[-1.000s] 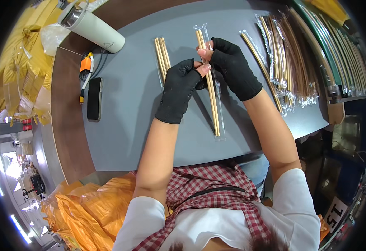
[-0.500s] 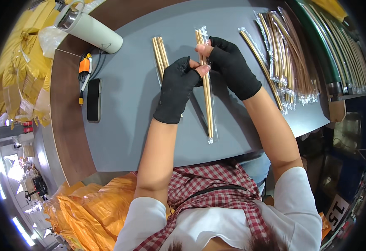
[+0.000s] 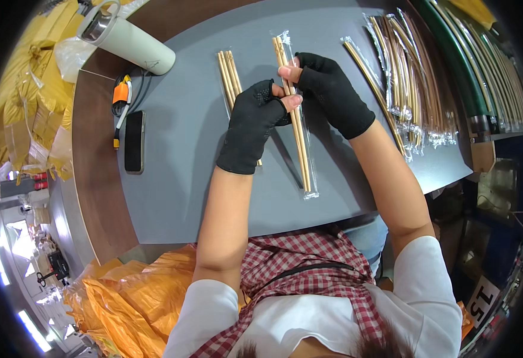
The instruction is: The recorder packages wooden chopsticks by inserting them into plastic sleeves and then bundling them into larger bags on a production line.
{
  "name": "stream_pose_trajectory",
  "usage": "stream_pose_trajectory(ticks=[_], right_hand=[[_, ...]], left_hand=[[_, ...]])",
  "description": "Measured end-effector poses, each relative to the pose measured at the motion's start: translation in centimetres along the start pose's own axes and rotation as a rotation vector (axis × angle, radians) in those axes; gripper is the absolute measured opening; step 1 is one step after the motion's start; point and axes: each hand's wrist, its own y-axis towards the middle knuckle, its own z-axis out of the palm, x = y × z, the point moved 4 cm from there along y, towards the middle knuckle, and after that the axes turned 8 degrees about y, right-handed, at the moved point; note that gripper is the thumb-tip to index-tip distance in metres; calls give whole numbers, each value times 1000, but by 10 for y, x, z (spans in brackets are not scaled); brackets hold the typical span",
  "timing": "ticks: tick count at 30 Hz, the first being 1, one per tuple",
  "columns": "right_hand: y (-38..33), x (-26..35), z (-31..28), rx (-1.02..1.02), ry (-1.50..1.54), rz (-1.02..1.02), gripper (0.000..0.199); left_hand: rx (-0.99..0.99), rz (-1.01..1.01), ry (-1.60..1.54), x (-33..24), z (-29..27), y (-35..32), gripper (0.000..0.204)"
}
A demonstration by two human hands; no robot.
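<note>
A pack of pale wooden chopsticks (image 3: pixel 302 156) in a clear plastic sleeve is held up over the grey table, its lower end pointing toward me. My left hand (image 3: pixel 249 125), in a black fingerless glove, pinches it around the middle with thumb and fingers. Higher up, near the far end, my right hand (image 3: pixel 333 92), gloved alike, grips the pack between thumb and curled fingers. Dark marks show on the sticks near that end. Beside my left hand another chopstick pack (image 3: pixel 228 74) lies on the table, partly hidden by the hand.
At the right lie a single wrapped pack (image 3: pixel 366 80) and a pile of wrapped light and brown chopsticks (image 3: pixel 402 77). Beyond them a green container (image 3: pixel 461 65) stands by more long sticks. A phone (image 3: pixel 134 143), a cable (image 3: pixel 121 101) and a pale tumbler (image 3: pixel 136 48) sit at the left.
The held pack has shifted slightly away from me and tilted, its near end swinging a little to the right. Both hands keep their hold in nearly the same place.
</note>
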Motion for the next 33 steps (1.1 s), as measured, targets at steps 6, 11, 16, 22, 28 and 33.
stream_pose_trajectory(ticks=[6, 11, 16, 22, 28, 33], right_hand=[[3, -3, -5, 77, -155, -17, 12], [-2, -3, 2, 34, 32, 22, 11], [6, -11, -7, 37, 151, 81, 11], [3, -4, -3, 47, 57, 34, 11], [5, -4, -5, 53, 5, -48, 13], [-1, 1, 4, 88, -8, -58, 15]], left_hand=[[-31, 18, 42, -4, 4, -1, 15], [-59, 22, 54, -4, 3, -2, 13], [-76, -14, 44, -9, -1, -3, 15], [-85, -36, 33, -10, -4, -6, 19], [-86, 10, -2, -6, -1, -2, 19], [-58, 7, -25, -3, 0, -1, 16]])
